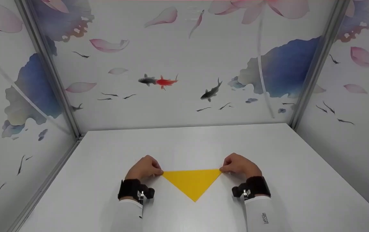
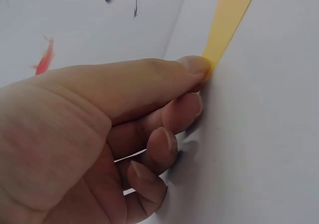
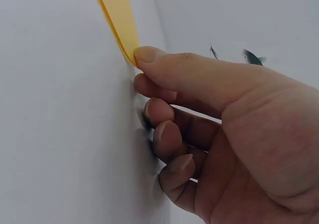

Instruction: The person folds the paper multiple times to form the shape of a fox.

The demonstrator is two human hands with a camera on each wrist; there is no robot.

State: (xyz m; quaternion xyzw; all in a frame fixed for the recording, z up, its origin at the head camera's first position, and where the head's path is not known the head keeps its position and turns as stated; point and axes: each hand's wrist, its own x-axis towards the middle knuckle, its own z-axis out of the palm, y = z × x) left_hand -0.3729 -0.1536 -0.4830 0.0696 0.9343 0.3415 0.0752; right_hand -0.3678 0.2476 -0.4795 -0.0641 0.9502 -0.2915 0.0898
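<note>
Head view: yellow paper (image 1: 192,182), folded to a triangle, lies flat on the white surface (image 1: 284,154) in the lower centre of the frame. Long edge runs left to right on the far side; point aims toward the bottom edge.

Left hand (image 1: 144,167) sits at the paper's left corner, right hand (image 1: 240,165) at its right corner, one either side, both resting on the surface. Black wrist straps and white sleeves below each, at the bottom of the frame.

Left wrist view: thumb lies along the top, its tip pinching the paper's corner (image 2: 219,40) in the upper right of the frame; fingers (image 2: 185,109) curled beneath, tips against the surface.

Right wrist view: same on this side. Thumb tip pinches the corner (image 3: 122,22) in the upper left of the frame; two layers of paper show at the edge. Remaining fingers (image 3: 159,109) curled, tips on the surface.

Walls behind and to both sides carry a print of fish, pink petals and blue leaves; red fish (image 1: 166,82) at upper centre of the head view.
</note>
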